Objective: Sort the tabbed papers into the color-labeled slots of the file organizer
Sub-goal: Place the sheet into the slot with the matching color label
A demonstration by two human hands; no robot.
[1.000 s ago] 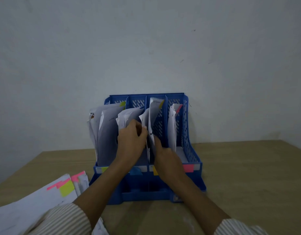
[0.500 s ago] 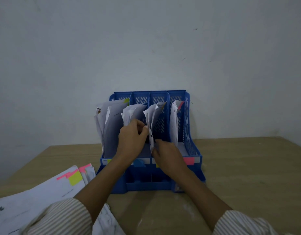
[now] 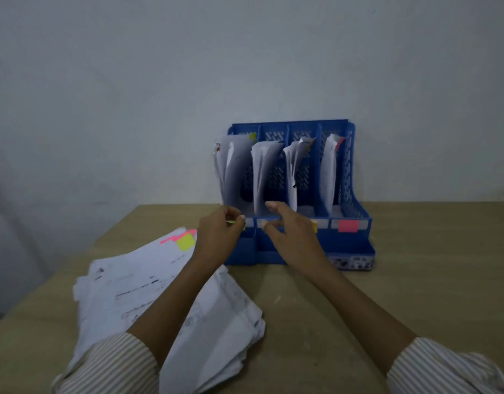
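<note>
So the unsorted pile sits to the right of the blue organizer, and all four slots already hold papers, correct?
Not quite. The head view shows the unsorted pile lying on the table to the left of the blue organizer, under the left forearm, not to its right. The rest holds: all four slots already hold papers.

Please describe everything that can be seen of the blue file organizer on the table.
The blue file organizer looks like plastic, with perforated walls and four upright slots side by side. It stands on the wooden table against the wall. Each slot holds white papers standing on edge and leaning. A pink label marks the rightmost slot's front; the other labels are partly hidden by the hands. The left hand and right hand are at its front edge; contact is unclear.
</note>
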